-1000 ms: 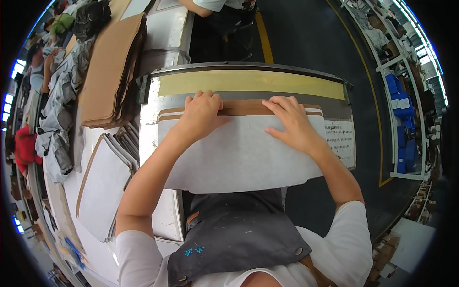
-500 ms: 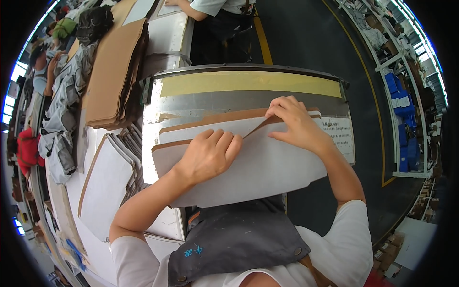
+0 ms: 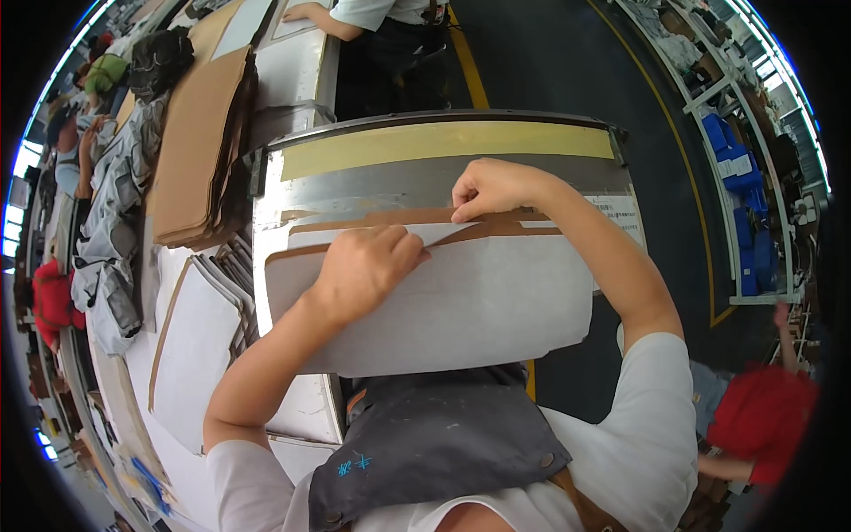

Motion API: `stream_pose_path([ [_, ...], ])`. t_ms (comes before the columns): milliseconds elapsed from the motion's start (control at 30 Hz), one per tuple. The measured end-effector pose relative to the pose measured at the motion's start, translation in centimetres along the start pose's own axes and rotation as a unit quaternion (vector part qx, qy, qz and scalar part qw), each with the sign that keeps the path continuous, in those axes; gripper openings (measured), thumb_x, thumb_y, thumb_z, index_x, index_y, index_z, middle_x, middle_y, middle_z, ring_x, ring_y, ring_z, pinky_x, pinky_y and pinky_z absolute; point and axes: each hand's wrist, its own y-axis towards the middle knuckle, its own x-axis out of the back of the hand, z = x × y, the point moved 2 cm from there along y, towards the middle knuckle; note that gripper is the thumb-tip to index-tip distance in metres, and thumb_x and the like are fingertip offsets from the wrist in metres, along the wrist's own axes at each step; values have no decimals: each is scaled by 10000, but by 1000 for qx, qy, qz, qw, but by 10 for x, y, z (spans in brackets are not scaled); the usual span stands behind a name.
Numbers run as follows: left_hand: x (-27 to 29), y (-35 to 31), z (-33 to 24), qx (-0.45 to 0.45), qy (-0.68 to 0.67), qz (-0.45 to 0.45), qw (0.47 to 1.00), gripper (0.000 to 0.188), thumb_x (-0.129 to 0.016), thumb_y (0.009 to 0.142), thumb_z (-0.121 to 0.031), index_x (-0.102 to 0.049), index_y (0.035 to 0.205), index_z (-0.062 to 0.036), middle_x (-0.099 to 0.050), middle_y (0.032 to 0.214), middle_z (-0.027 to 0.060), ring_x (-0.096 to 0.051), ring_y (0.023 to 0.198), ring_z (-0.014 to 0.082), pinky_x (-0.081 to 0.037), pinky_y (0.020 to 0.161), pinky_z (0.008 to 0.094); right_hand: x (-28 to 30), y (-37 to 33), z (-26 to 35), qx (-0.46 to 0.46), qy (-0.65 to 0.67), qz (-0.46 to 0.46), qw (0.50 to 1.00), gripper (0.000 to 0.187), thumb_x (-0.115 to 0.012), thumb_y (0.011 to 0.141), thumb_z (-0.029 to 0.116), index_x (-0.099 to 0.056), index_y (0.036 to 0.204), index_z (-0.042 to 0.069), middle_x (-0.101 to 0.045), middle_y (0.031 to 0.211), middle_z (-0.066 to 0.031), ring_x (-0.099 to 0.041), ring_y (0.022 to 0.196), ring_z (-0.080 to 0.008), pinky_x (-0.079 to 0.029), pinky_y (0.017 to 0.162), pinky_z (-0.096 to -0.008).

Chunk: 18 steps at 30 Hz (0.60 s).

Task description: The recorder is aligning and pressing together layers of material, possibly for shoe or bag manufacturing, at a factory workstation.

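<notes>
A large white panel with a brown border (image 3: pixel 443 310) lies over the front edge of a metal-topped bench, its near end hanging toward my apron. Behind it shows the edge of another white-and-brown panel (image 3: pixel 324 236). My left hand (image 3: pixel 368 270) is closed on the front panel's brown edge, left of centre. My right hand (image 3: pixel 501 189) has its fingers curled in a pinch at the brown edge, a little right of the left hand. Between the hands, the front panel's edge is lifted in a slanting fold. The right fingertips partly hide what they grip.
Stacked brown panels (image 3: pixel 199 151) and white brown-edged panels (image 3: pixel 199 346) lie on the left table. Yellow tape (image 3: pixel 443 146) crosses the bench's far side. Shelving with blue bins (image 3: pixel 740 168) stands right. A co-worker's arm (image 3: pixel 332 22) is at the far table; a person in red (image 3: pixel 767 412) is lower right.
My right hand has moved left along the edge, and its spread fingers have closed. My left hand has shifted slightly left. A person in red has come into view at lower right.
</notes>
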Motion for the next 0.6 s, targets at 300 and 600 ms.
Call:
stream_pose_path([
  [300, 92, -9, -103, -230, 45, 17, 972, 141, -660, 660, -21, -624, 784, 34, -430, 579, -29, -429, 461, 65, -278, 388, 214, 0, 3, 9, 24, -45, -62, 997, 173, -701, 821, 205, -689, 819, 32, -649, 716, -64, -586, 658, -165, -449, 621, -323],
  [600, 167, 4, -46, 140, 35, -7, 990, 201, -827, 604, -183, -704, 737, -99, -651, 687, -7, -604, 626, 196, -467, 595, 351, 24, -95, 8, 202, 343, 30, 917, 828, -303, 942, 676, -606, 1189, -54, -668, 1083, -185, -652, 965, -257, -503, 879, -373],
])
